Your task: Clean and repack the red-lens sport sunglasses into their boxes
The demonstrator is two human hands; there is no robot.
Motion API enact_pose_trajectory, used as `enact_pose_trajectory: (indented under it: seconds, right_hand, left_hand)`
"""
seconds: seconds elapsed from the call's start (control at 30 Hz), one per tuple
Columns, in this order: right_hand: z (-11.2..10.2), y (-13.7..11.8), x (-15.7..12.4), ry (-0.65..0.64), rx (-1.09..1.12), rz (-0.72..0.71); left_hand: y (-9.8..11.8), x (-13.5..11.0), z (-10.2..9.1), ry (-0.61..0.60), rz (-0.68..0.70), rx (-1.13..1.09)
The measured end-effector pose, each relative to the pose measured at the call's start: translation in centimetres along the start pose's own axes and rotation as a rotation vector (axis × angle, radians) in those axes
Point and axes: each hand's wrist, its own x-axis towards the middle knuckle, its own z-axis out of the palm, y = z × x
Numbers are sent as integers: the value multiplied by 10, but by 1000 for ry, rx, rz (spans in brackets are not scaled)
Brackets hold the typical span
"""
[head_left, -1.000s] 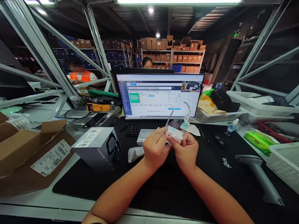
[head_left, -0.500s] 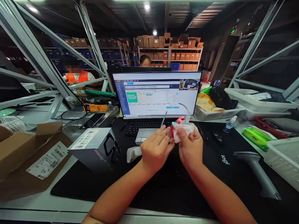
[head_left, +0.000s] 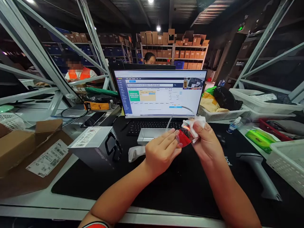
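A pair of glasses with red lenses (head_left: 184,139) is held up over the desk, its thin grey temples pointing toward the monitor. My left hand (head_left: 162,150) is closed on one side of the frame, fingers pressed together. In my right hand (head_left: 206,135) a crumpled white tissue (head_left: 200,121) is pinched against the other lens and partly covers it. Beyond my left hand lies an open light grey tray-like box (head_left: 144,134). A whitish pouch (head_left: 136,154) rests by my left wrist, partly hidden by the hand.
A grey printed box (head_left: 95,148) and an open carton (head_left: 35,161) stand at left. Behind are a keyboard (head_left: 140,126) and monitor (head_left: 156,95). To the right lie a barcode scanner (head_left: 260,172), a tissue pack (head_left: 260,140) and a white basket (head_left: 288,161). Two people are behind.
Both hands have shifted slightly right with the glasses. My right hand and the tissue have moved off toward the far lens, leaving the red lens near my left hand more exposed.
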Motion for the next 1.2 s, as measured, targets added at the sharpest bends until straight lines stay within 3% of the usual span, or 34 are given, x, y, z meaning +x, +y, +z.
enact_pose_trajectory:
  seconds: [0.17, 0.3, 0.4, 0.53, 0.7, 0.8, 1.03, 1.2]
  right_hand:
    - [11, 46, -19, 140, -205, -318]
    - [19, 72, -33, 92, -434, -441]
    - [17, 71, -30, 34, -439, -426]
    - [5, 44, -13, -56, -206, -190]
    - [-6, 7, 7, 48, -20, -13]
    - [-4, 14, 5, 68, -46, -94]
    - [12, 68, -28, 32, -393, -459]
    - [10, 65, -21, -43, -520, -498]
  left_hand:
    - [0, -2, 0, -57, -173, 64]
    - [-4, -4, -1, -58, -258, 114]
    - [-7, -4, -1, -47, -269, 132]
    - [-10, 1, -1, -44, -173, 81]
    - [-6, 2, 0, -70, 14, -13]
    - [-3, 0, 4, -62, -30, 39]
    - [-6, -6, 5, -22, -232, 106]
    - [-13, -7, 5, -25, -306, 99]
